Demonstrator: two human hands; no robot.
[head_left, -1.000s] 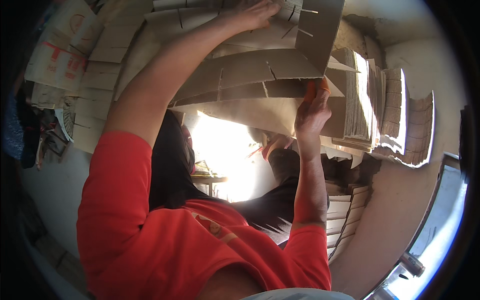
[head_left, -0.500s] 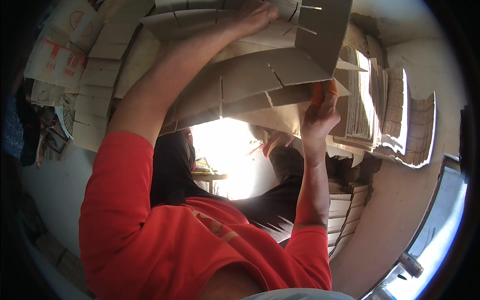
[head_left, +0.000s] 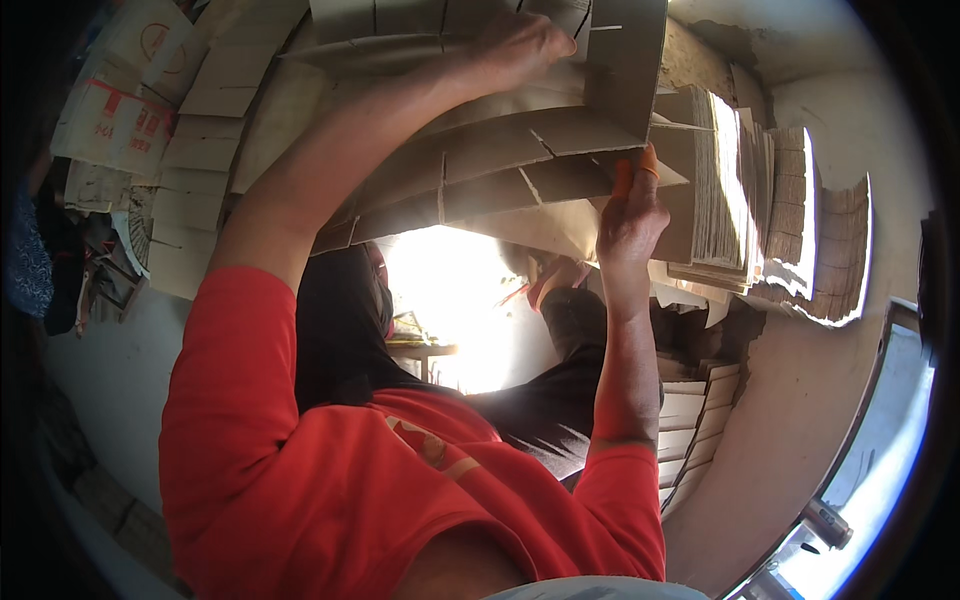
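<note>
Several long slotted cardboard strips [head_left: 490, 140] stand roughly side by side on a board in front of me. Across their right ends an upright cardboard crosspiece [head_left: 628, 75] with slots meets them. My left hand [head_left: 525, 50] reaches over the nearer strips and is closed at the far ones, close to the crosspiece; its fingertips are partly hidden, and it appears to grip a strip. Orange covers sit on fingers of my right hand [head_left: 635, 220], which pinches the crosspiece's near lower corner, beside the strip ends.
Stacked cardboard sheets [head_left: 715, 190] stand to the right, with more bundles [head_left: 840, 250] against the wall. Slotted cardboard pieces [head_left: 190, 200] and a printed carton [head_left: 125, 125] are at the left. Below the work, bright light falls between my legs. More cardboard pieces [head_left: 690, 425] lie lower right.
The crosspiece and my right hand have shifted slightly left, and the strips' right ends moved with them. My left hand has moved a little right and down.
</note>
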